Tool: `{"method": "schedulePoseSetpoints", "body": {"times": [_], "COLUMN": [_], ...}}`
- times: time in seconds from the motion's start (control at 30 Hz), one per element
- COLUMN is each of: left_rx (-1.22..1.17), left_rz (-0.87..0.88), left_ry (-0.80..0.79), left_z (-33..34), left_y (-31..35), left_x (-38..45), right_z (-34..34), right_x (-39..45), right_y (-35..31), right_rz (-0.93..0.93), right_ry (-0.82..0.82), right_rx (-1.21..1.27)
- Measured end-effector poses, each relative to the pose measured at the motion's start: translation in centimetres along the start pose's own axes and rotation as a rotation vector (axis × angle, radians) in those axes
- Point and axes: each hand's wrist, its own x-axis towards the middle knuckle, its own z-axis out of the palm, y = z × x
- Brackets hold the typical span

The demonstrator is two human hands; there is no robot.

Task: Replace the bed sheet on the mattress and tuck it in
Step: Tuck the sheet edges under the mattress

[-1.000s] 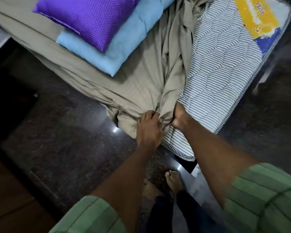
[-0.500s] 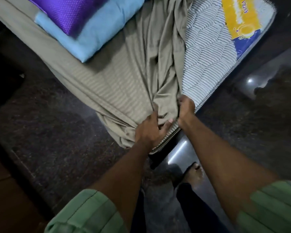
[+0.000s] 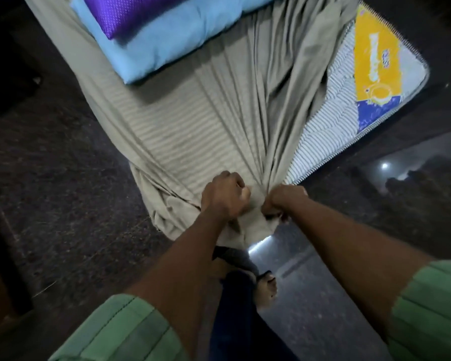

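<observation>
Left hand: the left hand (image 3: 225,198) is curled into a fist round a bunched fold of the beige striped cotton bed sheet (image 3: 193,131) at the near corner of the bed; knuckles up
Right hand: the right hand (image 3: 284,201) grips the same gathered corner just beside the left; fingers tucked under the cloth
Sheet: drawn into long pleats that fan out from both hands; it covers the left and middle of the white quilted striped mattress (image 3: 331,121); its loose edge hangs onto the dark polished stone floor (image 3: 63,178)
Mattress: right strip bare; a yellow and blue printed label (image 3: 375,61) lies on it
Pillows: a shiny purple cushion (image 3: 130,14) rests on a light blue pillow (image 3: 167,45); both lie on the sheet at the far end
Person: green ribbed sleeves (image 3: 120,332); a bare foot (image 3: 267,287) on the floor
</observation>
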Motion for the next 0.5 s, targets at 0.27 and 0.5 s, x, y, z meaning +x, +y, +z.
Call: {"method": "schedulePoseSetpoints", "body": {"times": [0.27,0.5], "left_rx": [-0.096,-0.074], "left_rz": [0.056,0.197], "left_ry": [0.172,0.087], "left_z": [1.0,1.5], "left_y": [3.5,8.9], "left_x": [4.8,10.0], "right_z": [-6.7,-11.5], "right_x": [5.1,10.5], "right_y": [5.9,12.5], "right_rz": [-0.313,-0.469], "right_ry": [0.557,0.956], "right_rx": [0.84,-0.1]}}
